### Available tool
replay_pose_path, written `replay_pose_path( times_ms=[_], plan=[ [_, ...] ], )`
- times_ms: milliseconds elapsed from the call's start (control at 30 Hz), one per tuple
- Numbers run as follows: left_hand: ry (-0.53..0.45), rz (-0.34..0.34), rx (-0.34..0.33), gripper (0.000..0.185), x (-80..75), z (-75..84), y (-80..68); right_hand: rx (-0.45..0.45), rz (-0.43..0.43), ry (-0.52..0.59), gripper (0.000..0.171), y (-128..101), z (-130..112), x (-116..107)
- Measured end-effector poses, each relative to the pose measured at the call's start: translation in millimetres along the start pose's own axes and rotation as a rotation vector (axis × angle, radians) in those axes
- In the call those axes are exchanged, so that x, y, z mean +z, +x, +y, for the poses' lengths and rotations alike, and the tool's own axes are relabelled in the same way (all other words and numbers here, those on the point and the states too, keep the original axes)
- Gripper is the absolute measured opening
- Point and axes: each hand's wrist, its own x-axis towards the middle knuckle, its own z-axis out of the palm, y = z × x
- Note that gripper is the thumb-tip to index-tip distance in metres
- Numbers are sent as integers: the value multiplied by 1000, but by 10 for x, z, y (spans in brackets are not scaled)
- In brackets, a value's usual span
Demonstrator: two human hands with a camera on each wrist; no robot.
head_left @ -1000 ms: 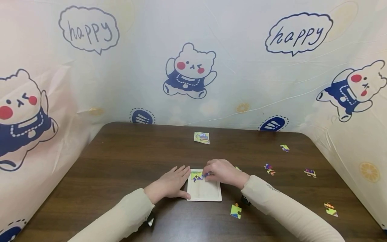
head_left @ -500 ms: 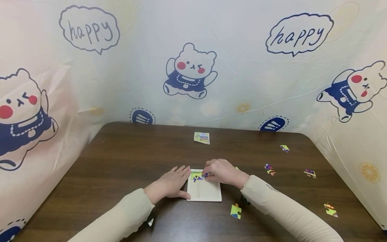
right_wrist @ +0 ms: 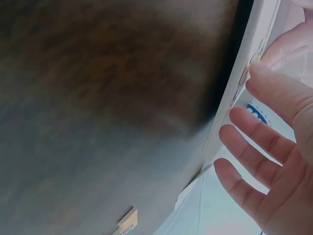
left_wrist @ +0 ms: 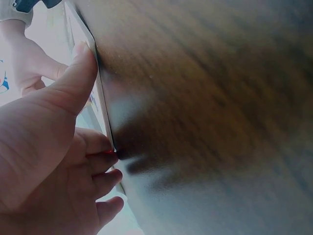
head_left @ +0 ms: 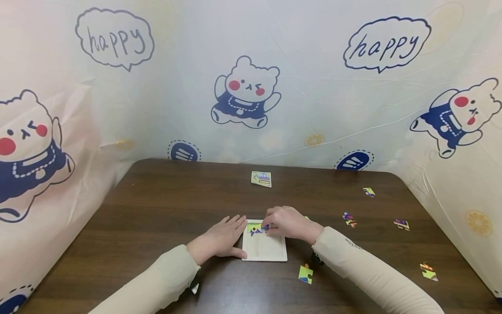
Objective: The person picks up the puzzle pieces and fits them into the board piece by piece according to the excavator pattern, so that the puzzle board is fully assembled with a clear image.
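Observation:
A white puzzle tray lies in the middle of the table. In its upper left corner sits a green jigsaw piece with a purple and yellow picture. My left hand rests along the tray's left edge with straight fingers, thumb at the lower corner; the left wrist view shows the thumb against the rim. At the tray's top, my right hand pinches a bluish jigsaw piece beside the first one, mostly hidden by the fingers. The right wrist view shows the fingertips near the tray's side.
A picture card of a vehicle lies behind the tray. Several loose jigsaw pieces are on the right: a green one near the tray, a far one, and others towards the table's right edge. A printed curtain surrounds the table.

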Motion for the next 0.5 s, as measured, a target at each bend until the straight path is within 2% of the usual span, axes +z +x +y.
replay_pose_path(
  times_ms=[233, 367, 500],
  plan=[
    [7, -4, 3, 90, 10, 3, -2, 32, 20, 83, 21, -63, 143, -78],
    [-3, -5, -3, 90, 0, 3, -14, 124, 30, 107, 26, -119, 306, -193],
    [-8, -5, 0, 90, -5, 5, -17, 218, 80, 150, 31, -219, 534, -312]
  ],
)
